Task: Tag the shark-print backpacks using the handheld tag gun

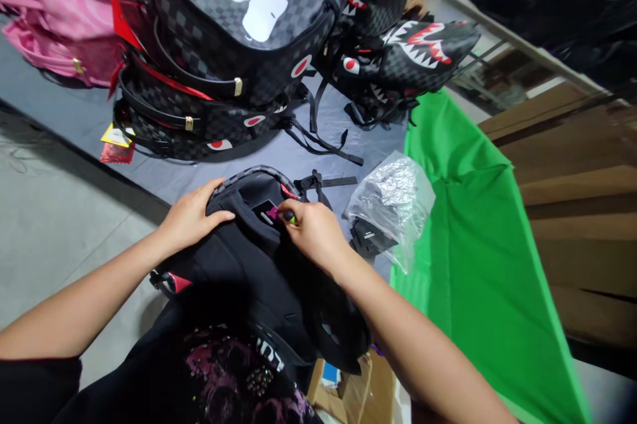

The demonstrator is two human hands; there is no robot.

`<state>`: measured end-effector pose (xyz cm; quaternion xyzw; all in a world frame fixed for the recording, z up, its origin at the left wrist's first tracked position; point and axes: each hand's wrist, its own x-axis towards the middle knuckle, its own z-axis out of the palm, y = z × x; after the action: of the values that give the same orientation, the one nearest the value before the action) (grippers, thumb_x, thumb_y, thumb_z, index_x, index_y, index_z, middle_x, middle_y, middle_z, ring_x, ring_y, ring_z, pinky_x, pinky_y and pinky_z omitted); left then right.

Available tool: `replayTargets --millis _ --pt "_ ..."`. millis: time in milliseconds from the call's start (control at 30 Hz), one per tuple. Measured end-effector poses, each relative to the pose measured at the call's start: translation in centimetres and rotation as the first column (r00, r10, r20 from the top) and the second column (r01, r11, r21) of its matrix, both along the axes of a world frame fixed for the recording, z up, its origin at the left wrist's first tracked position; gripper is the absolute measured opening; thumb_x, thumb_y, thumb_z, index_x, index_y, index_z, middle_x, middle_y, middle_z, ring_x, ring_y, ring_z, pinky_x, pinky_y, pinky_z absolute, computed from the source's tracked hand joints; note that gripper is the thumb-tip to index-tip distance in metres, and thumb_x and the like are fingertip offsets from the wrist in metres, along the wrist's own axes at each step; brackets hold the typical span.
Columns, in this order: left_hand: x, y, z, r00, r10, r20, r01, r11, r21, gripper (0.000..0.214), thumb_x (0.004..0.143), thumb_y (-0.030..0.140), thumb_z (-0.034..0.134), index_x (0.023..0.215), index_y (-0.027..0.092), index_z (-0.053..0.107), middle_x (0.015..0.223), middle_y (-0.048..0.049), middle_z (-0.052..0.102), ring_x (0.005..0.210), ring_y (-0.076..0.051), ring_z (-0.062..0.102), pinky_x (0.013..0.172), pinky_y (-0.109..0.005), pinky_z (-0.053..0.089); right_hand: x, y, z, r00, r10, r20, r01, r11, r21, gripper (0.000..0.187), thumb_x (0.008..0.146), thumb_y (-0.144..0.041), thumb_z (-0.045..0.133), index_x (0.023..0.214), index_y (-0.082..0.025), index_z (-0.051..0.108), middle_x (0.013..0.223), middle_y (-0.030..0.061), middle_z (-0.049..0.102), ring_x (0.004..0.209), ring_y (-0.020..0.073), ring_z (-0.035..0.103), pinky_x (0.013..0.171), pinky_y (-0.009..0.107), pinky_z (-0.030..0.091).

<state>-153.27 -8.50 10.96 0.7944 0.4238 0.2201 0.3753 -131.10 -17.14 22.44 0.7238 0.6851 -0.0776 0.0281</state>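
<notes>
A black backpack with a grey checkered edge leans against the front of my body, at the near side of the table. My left hand is closed on its upper left edge, with the thumb on the dark padding. In my right hand is a small tool with a black and lime-green handle; its working end is hidden. The fingers are closed around it, close beside a dark patch with a pink mark on the backpack.
Checkered backpacks with shark teeth are stacked on the grey table, with pink bags behind left. Clear plastic wrapping lies to the right, beside green cloth. Below stands an open cardboard box.
</notes>
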Motion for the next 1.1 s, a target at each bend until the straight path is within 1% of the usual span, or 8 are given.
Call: replayTargets --millis 200,333,433,633,733,833,967,1100 --pt "0.6 -0.3 0.1 0.998 0.030 -0.062 -0.027 0.998 0.055 0.061 0.089 0.054 0.058 0.138 0.020 0.049 0.131 -0.0114 0.065 0.117 -0.032 0.064 0.099 -0.043 0.050 -2.4 1.7 -1.5 0.969 0.186 0.163 -0.148 0.965 -0.218 0.023 0.086 -0.008 0.054 0.095 -0.021 0.071 0.093 0.0076 0.073 0.079 0.0212 0.069 0.064 0.027 0.044" --pt "0.6 -0.1 -0.4 0.996 0.020 -0.086 -0.014 0.998 0.069 0.060 0.091 0.052 0.056 0.139 0.017 0.049 0.132 -0.0128 0.064 0.119 -0.032 0.063 0.099 -0.042 0.050 -2.6 2.7 -2.7 0.968 0.219 0.125 -0.181 0.948 -0.260 0.024 0.087 -0.009 0.052 0.096 -0.020 0.072 0.089 0.0086 0.074 0.081 0.0242 0.070 0.066 0.029 0.045" --pt "0.4 0.1 -0.8 0.997 0.010 -0.081 -0.006 0.999 0.052 0.061 0.091 0.055 0.053 0.139 0.018 0.048 0.132 -0.0126 0.064 0.118 -0.032 0.064 0.098 -0.043 0.051 -2.5 2.8 -2.3 0.965 0.226 0.136 -0.182 0.943 -0.279 0.025 0.087 -0.008 0.051 0.096 -0.019 0.071 0.090 0.0088 0.074 0.081 0.0241 0.071 0.066 0.029 0.046" --pt "0.5 0.4 -1.2 0.999 0.015 -0.047 -0.012 0.998 0.058 0.060 0.089 0.058 0.053 0.137 0.022 0.051 0.128 -0.0110 0.068 0.113 -0.032 0.067 0.095 -0.043 0.053 -3.3 3.6 -1.7 0.988 0.157 0.009 -0.155 0.982 -0.104 0.030 0.091 -0.015 0.055 0.117 -0.022 0.067 0.102 0.0068 0.075 0.089 0.0200 0.070 0.072 0.027 0.046" --pt "0.5 0.5 -1.6 0.999 0.015 -0.049 -0.012 0.998 0.065 0.064 0.087 0.061 0.050 0.135 0.020 0.053 0.125 -0.0116 0.069 0.110 -0.034 0.068 0.091 -0.044 0.054 -3.8 5.5 -2.8 0.979 0.161 -0.127 -0.174 0.979 -0.104 0.027 0.090 -0.015 0.056 0.112 -0.022 0.070 0.100 0.0056 0.075 0.090 0.0178 0.069 0.073 0.024 0.045" --pt "0.5 0.4 -2.1 0.999 0.023 -0.033 -0.021 0.998 0.052 0.071 0.083 0.065 0.050 0.135 0.017 0.053 0.125 -0.0127 0.069 0.110 -0.035 0.068 0.093 -0.042 0.054 -4.2 6.6 -2.8 0.969 0.221 -0.113 -0.235 0.964 -0.126 0.024 0.088 -0.014 0.055 0.107 -0.018 0.070 0.098 0.0063 0.075 0.090 0.0187 0.069 0.073 0.024 0.046" --pt "0.3 0.7 -2.0 0.999 0.027 -0.038 -0.028 0.999 -0.028 0.076 0.081 0.068 0.049 0.139 0.018 0.050 0.126 -0.0122 0.068 0.113 -0.035 0.066 0.096 -0.043 0.052 -3.3 4.6 -0.8 0.911 0.394 0.123 -0.359 0.904 -0.234 0.025 0.092 -0.013 0.049 0.110 -0.013 0.067 0.101 0.0120 0.074 0.091 0.0246 0.071 0.075 0.030 0.052" --pt "0.1 1.6 -1.6 0.999 -0.012 -0.033 0.007 0.989 -0.146 0.086 0.076 0.070 0.056 0.143 0.017 0.045 0.131 -0.0136 0.065 0.118 -0.036 0.063 0.100 -0.045 0.049 -1.1 0.3 1.1 0.888 0.335 0.314 -0.183 0.886 -0.426 0.029 0.090 0.000 0.044 0.101 -0.008 0.070 0.092 0.0172 0.074 0.090 0.0290 0.073 0.074 0.034 0.055"
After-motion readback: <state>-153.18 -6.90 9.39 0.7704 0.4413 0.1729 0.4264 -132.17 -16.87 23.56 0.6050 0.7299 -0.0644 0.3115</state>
